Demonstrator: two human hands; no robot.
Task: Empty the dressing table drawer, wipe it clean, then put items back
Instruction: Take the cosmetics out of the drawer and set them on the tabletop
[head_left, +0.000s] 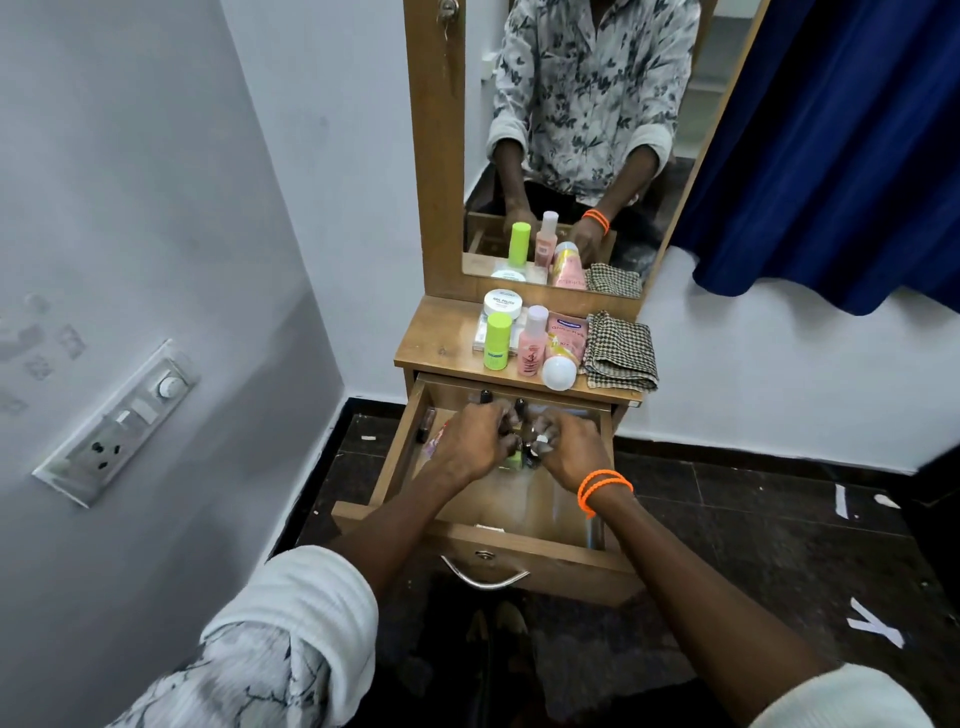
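Rolled floral-print sleeves (291, 623); orange, seemingly beaded wristbands (602, 486).

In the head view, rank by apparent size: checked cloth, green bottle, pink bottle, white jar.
1. checked cloth
2. pink bottle
3. green bottle and white jar look too alike to rank; the jar sits farther back.

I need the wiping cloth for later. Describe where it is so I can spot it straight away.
Start at the wooden dressing table with the tall mirror. On its top shelf, above the open drawer, a row of toiletries stands. The cloth lies folded at the right end, beside the pink tube: the only fabric there, in a dark-and-cream check.
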